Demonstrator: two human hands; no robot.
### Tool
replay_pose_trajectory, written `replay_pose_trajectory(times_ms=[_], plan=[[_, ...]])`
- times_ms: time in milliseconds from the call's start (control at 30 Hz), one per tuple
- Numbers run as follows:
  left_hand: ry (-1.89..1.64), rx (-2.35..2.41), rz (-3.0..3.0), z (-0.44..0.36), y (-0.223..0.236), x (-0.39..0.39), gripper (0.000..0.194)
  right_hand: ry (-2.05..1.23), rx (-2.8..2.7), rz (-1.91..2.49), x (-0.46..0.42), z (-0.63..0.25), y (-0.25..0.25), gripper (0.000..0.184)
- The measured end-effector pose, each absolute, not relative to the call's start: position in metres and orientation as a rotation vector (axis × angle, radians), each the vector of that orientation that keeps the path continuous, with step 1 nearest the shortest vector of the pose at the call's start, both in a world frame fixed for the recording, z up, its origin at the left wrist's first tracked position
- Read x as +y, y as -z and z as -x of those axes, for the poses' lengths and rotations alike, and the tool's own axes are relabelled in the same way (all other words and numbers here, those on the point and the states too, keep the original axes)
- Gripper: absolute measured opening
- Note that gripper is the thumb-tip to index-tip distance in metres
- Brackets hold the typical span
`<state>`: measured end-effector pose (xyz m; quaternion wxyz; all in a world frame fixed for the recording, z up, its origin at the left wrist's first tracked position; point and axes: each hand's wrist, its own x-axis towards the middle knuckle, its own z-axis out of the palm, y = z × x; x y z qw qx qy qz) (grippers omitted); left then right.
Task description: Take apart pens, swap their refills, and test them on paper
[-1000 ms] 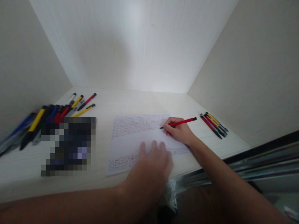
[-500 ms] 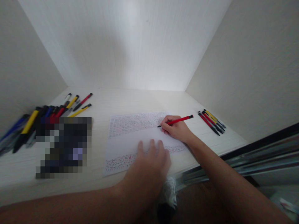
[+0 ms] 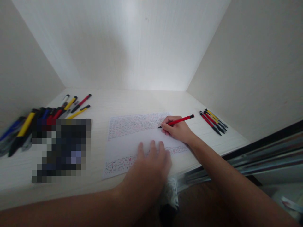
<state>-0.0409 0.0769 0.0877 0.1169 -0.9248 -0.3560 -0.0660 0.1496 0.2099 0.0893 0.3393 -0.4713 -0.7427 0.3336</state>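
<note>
A white sheet of paper (image 3: 127,138) with rows of small red marks lies on the pale desk (image 3: 132,101). My right hand (image 3: 177,130) is closed round a red pen (image 3: 180,120) with a black tip, its point touching the paper at the right end of the upper block of marks. My left hand (image 3: 151,164) lies flat on the lower part of the sheet, fingers stretched out and holding nothing.
Several pens in yellow, red, blue and black (image 3: 47,116) are heaped at the left by the wall. A blurred dark patch (image 3: 61,148) sits beside them. A few red and yellow pens (image 3: 213,121) lie at the right. Walls close in on three sides.
The pen tip and my right hand have shifted slightly left along the line of marks. My left hand stays on the sheet. The view has drifted a little.
</note>
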Motion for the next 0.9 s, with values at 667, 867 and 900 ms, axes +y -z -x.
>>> replay_pose_trajectory(times_ms=[667, 867, 900], plan=[[0.154, -1.043, 2.706, 0.0406, -0.0902, 0.0768, 0.046, -0.876, -1.898, 1.227, 0.2098, -0.1499, -0.0890, 0.017], [0.129, -1.056, 2.728, 0.0388, -0.0914, 0.0763, 0.047, -0.880, -1.879, 1.245, 0.2084, -0.1499, -0.0899, 0.016], [0.128, -1.056, 2.728, 0.0389, -0.0917, 0.0762, 0.047, -0.878, -1.876, 1.245, 0.2085, -0.1498, -0.0896, 0.016]])
